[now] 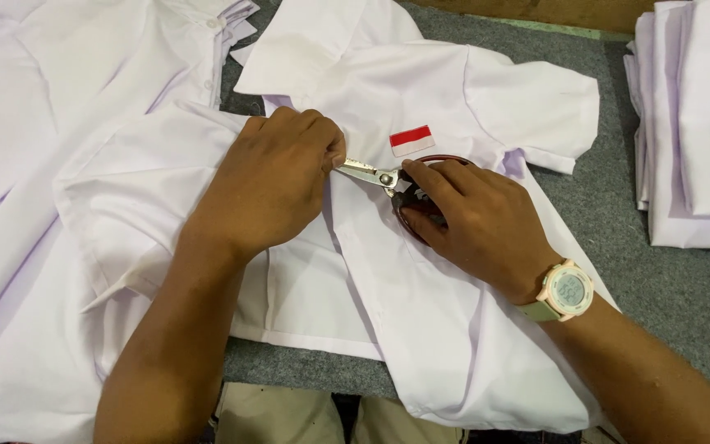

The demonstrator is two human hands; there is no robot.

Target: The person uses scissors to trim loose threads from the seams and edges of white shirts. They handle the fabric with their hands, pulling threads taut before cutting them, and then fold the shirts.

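Between the two hands, at the shirt's front placket, the right hand [470,215] has its fingers through the dark red handles of a pair of scissors [384,177], whose steel blades look nearly shut and point left toward the left hand [277,177]. That hand is closed in a pinch on the cloth just at the blade tips; whether a loose thread is between the fingertips cannot be told. To snip cleanly, I judge the pinched bit should be kept taut and lifted off the white shirt [421,312], with only the tips closing. Just beyond the blades sits a red-and-white flag patch [412,140]. Other white shirts [59,164] lie left, a folded stack [692,123] far right, on grey felt [667,279].
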